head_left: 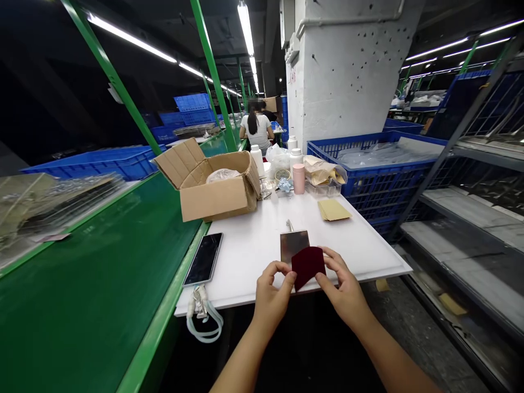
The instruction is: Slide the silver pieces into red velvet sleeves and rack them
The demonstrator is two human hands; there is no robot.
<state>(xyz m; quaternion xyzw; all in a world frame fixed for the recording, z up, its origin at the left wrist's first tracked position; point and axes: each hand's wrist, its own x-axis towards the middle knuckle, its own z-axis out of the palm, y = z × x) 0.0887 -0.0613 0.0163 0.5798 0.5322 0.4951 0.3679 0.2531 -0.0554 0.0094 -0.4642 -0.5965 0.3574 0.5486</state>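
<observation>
Between my two hands is a dark red, slightly curved piece point(309, 266), held up at the near edge of the white table. My left hand point(275, 289) pinches its left edge between thumb and fingers. On the other side, my right hand point(339, 281) grips the right edge, thumb in front and fingers behind. Just behind the red piece a brownish, shiny square plate point(291, 244) lies on the table, partly covered by it, with a small metal part point(290, 225) at its far edge. A stack of yellowish sheets point(333, 209) rests farther back to the right.
An open cardboard box point(215, 202) and a phone point(203, 259) with a pale strap point(204, 322) are at the left, beside a green conveyor point(102, 256). Bottles, a pink cylinder point(298, 179) and bags stand at the back. Blue crates point(368, 185) and a rack are right. A person sits ahead.
</observation>
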